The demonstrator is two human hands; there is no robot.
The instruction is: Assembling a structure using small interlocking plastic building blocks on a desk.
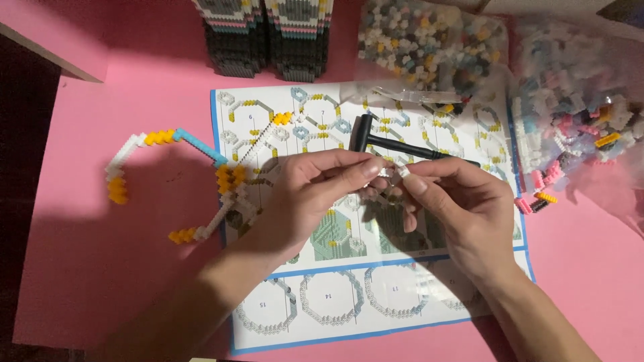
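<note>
Both forearms are bare, no sleeves showing at all. Left hand (305, 191) and right hand (459, 201) have short, plain, unpainted nails.

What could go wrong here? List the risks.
1. The tiny white piece pinched between the left hand and right hand could slip and vanish among the prints on the instruction sheet.
2. A forearm might sweep the half-built curved brick chain lying beside the left hand and break it apart.
3. The open bags of loose bricks could spill towards the small black hammer.
</note>
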